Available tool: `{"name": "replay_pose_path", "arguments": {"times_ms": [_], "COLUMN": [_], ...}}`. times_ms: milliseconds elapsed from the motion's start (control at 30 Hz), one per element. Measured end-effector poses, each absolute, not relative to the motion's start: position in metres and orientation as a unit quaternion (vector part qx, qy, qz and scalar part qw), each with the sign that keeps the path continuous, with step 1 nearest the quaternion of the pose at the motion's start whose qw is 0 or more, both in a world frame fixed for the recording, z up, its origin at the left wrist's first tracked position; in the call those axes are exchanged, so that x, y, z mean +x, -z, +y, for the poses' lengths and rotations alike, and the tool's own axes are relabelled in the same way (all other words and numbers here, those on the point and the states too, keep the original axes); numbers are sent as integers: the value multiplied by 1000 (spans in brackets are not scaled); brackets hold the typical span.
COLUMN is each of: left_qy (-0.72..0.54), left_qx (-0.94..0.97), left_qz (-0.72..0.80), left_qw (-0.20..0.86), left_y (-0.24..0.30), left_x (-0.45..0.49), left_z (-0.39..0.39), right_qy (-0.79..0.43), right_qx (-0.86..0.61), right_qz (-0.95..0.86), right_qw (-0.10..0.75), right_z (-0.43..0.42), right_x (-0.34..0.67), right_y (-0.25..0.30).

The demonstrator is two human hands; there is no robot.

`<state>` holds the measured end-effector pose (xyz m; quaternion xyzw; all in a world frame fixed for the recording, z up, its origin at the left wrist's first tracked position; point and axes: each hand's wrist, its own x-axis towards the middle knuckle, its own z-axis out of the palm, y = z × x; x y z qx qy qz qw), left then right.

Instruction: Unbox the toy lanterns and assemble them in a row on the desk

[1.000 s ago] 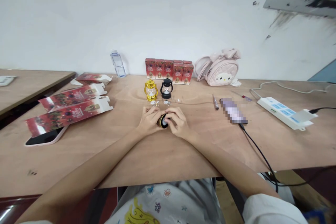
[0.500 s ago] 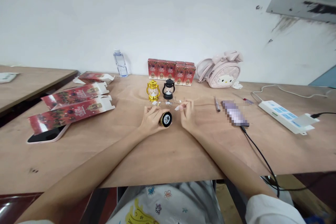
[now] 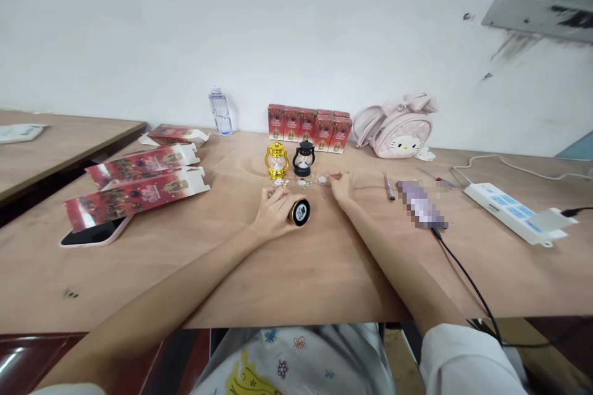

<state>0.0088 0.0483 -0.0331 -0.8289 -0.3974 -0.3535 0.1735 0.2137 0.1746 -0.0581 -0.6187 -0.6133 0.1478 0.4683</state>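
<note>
My left hand (image 3: pixel 274 212) is closed round a small black and gold lantern (image 3: pixel 299 212) that lies on its side on the wooden table (image 3: pixel 296 271), base toward me. My right hand (image 3: pixel 343 184) rests farther back, fingers pinched by a small clear wrapper piece (image 3: pixel 322 180). Two similar small pieces (image 3: pixel 291 183) lie just left of it. Behind them stand a gold lantern (image 3: pixel 277 160) and a black lantern (image 3: pixel 304 159), both upright.
A row of red boxes (image 3: pixel 309 128) lines the wall, with a water bottle (image 3: pixel 220 112) to the left and a pink bag (image 3: pixel 401 129) to the right. Flattened red cartons (image 3: pixel 136 188) cover a phone (image 3: pixel 95 234) on the left. Right: a screwdriver (image 3: pixel 388 186), a blurred device (image 3: pixel 422 204) with cable, a power strip (image 3: pixel 514 213).
My right hand has let go of the lying lantern and moved back and right to the small pieces near the standing lanterns. My left hand still holds the lantern.
</note>
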Motion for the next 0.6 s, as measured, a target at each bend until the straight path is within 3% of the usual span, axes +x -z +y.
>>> {"name": "replay_pose_path", "arguments": {"times_ms": [133,267,600], "left_qy": [358,359,342], "left_qx": [-829,-830,-835], "left_qz": [-390,-379,-386], "left_qw": [183,196,192], "left_y": [33,30,28], "left_x": [9,9,8], "left_z": [49,49,48], "right_qy": [-157,-137,-62], "right_qx": [-583,-400,-201], "right_qz": [-607,-691,-816], "right_qw": [517,587,538], "right_z": [147,102,64], "right_x": [212,201,194], "right_y": [53,43,35]}}
